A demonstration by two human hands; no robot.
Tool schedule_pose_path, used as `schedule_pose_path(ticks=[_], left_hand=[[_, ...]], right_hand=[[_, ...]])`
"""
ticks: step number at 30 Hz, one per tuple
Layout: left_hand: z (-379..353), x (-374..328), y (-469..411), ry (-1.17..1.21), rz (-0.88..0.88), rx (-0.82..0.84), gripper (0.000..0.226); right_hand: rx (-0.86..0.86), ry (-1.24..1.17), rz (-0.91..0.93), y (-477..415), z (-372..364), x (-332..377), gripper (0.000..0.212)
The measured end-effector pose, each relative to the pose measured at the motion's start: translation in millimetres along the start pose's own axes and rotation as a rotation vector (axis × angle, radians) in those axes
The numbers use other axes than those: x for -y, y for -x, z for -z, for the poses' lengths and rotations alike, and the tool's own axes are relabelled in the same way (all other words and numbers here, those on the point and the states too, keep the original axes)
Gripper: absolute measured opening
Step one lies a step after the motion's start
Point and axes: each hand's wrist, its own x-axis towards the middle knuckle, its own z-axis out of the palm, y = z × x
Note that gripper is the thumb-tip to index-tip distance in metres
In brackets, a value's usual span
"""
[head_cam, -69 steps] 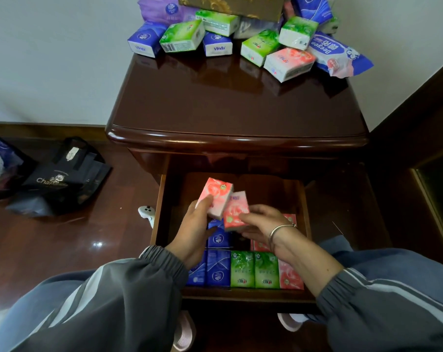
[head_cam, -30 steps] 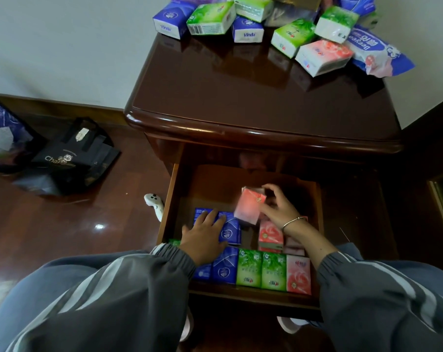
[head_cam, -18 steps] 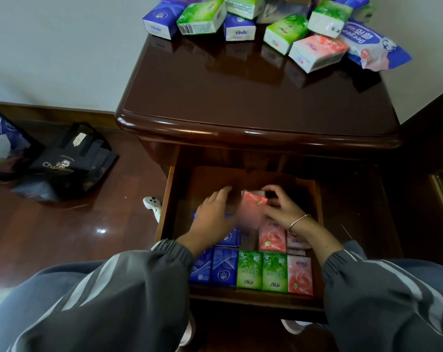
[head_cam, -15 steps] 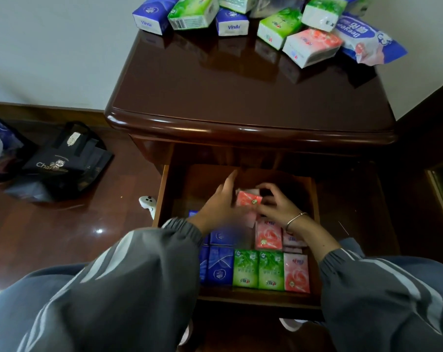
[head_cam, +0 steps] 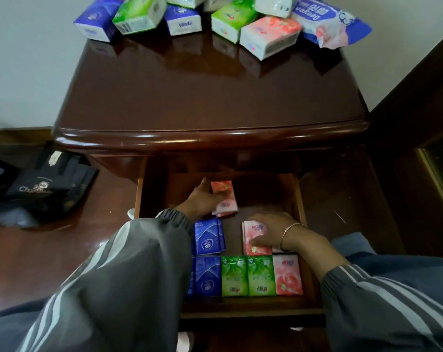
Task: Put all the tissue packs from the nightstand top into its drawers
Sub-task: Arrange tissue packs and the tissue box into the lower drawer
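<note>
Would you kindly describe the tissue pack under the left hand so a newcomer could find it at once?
Below the nightstand top, look into the open drawer. Behind the two rows of packs, one pink pack lies toward the back, under the fingers of the left hand. It alone sits beyond the rows, farthest back.

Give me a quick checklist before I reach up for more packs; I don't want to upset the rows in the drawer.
1. Drawer pulled out: ok.
2. Bare floor left at the drawer's back: ok.
3. Back pink pack lined up with the rows: not ok; it lies apart behind them.
4. Left hand clear of that pack: not ok, touching it; grip cannot tell.
5. Right hand free: not ok; it rests on the second-row pink pack.
6. Nightstand top cleared: not ok; tissue packs remain at its back.
</note>
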Motion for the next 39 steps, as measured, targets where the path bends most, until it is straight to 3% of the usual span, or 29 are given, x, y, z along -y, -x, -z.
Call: schedule_pose_path(ticks=[2, 5, 8, 15, 20, 25, 31, 33, 36, 39], left_hand=[[-6, 2, -2, -0.059, 0.009, 0.07, 0.054], [-8, 0, -3, -0.322, -0.017, 0.151, 0.064], [-10, -2, -4, -0.468, -0.09, 0.128, 0.067], [-17, 13, 6, -0.093, -0.092, 0.065, 0.037], [-1, 11, 6, -0.191, -0.072, 0.092, 0.049], [13, 14, 7, -0.273, -0.046, 0.207, 0.041], [-3, 14, 12, -0.309, -0.055, 0.227, 0.039], [-4, 12, 11, -0.491, -0.066, 0.224, 0.046], [-6, 11, 16, -0.968, -0.114, 0.109, 0.066], [-13, 13, 23, -0.938, -0.231, 0.165, 0.073]], right_hand=[[-0.02, -0.02, 0.008, 1, 1, -1, 0.059], [-0.031, -0.015, 0.008, 1, -1, 0, 0.055], [-0.048, -0.019, 0.0, 0, -1, 0, 0.056], [-0.066, -0.021, -0.007, 1, -2, 1, 0.062], [-0.037, 0.03, -0.039, -1, -4, 0, 0.054], [-0.032, 0.029, -0.055, -2, -5, -1, 0.056], [-0.033, 0.031, -0.07, -4, -8, -2, 0.055], [-0.034, 0.025, -0.076, -4, -9, -2, 0.054], [-0.027, 0.017, -0.079, -3, -8, 0, 0.055], [-0.018, 0.013, -0.09, -2, -8, 0, 0.059]])
